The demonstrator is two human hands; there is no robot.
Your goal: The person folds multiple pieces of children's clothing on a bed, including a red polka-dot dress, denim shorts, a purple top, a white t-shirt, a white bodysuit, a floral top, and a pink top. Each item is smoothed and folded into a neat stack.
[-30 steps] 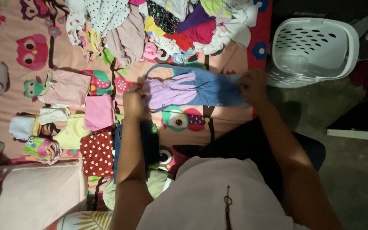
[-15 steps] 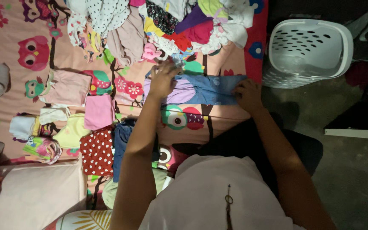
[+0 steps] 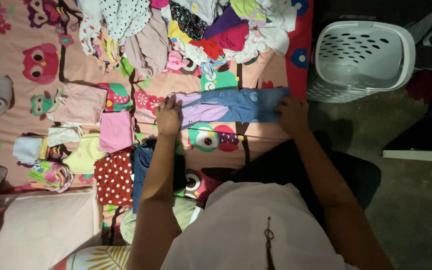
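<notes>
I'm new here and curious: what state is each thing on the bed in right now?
Blue and lilac garment: laid flat, folded lengthwise.
Left hand: pressing its lilac end.
Right hand: pressing its blue end.
Clothes pile: unfolded, heaped.
Pink top: folded.
Laundry basket: empty.

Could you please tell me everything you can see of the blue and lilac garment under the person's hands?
The blue and lilac garment looks like small soft trousers: denim-blue cloth with a pale lilac part at its left end. It lies flat, stretched sideways on the owl-patterned bedsheet, apparently folded lengthwise. The left hand presses its lilac end, the right hand its blue end, near the bed's edge.
</notes>
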